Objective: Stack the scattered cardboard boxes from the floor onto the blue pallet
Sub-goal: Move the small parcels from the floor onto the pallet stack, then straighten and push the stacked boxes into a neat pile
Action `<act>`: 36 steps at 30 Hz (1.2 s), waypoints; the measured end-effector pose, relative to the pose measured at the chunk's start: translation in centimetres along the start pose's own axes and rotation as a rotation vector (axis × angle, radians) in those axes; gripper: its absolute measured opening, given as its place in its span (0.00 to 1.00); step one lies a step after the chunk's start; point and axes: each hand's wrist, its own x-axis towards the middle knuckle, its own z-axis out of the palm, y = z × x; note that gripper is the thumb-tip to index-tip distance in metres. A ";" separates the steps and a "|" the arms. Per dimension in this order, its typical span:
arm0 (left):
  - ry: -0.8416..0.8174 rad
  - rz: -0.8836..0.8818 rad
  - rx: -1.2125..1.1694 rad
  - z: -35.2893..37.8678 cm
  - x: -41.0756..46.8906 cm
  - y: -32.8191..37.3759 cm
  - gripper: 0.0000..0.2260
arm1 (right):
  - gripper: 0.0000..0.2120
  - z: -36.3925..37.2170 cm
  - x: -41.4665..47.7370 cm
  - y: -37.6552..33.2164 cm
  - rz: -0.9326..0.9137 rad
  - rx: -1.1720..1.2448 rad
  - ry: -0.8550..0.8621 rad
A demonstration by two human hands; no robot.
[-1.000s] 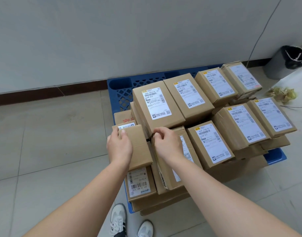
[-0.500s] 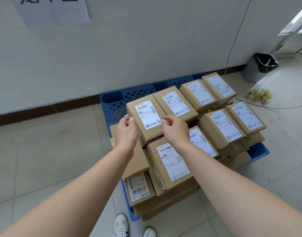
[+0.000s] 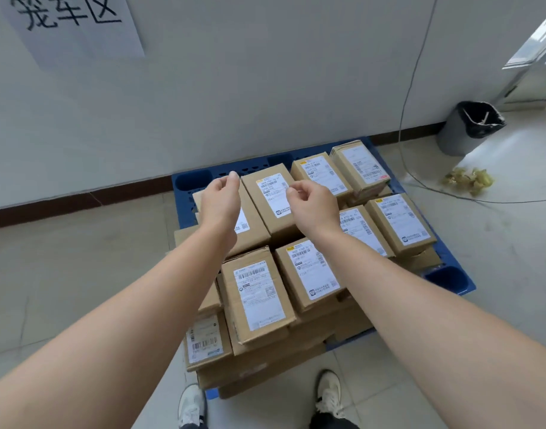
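The cardboard boxes (image 3: pixel 259 292) are stacked in close rows on the blue pallet (image 3: pixel 451 278) by the far wall (image 3: pixel 265 88); no loose box is seen on the floor (image 3: pixel 64 274). The left hand (image 3: pixel 220 204) and right hand (image 3: pixel 313 207) are held above the far rows, fingers loosely curled, nothing grasped. Any further box should be seated flat, edges flush with its neighbours, probably at the lower near-left side.

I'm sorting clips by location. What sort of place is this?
Probably a parcel sorting or storage room, indoors: cardboard boxes with shipping labels are stacked on a blue pallet, and a paper sign on the wall seems to mark a zone.
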 end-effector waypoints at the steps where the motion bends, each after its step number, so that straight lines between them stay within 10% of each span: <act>1: 0.027 0.001 -0.013 1.0 -0.3 0.1 0.15 | 0.13 -1.0 0.4 0.5 -0.015 -0.005 -0.022; 36: 0.556 -0.017 -0.284 13.5 -14.5 -4.7 0.12 | 0.12 -17.2 1.1 11.0 -0.341 0.067 -0.424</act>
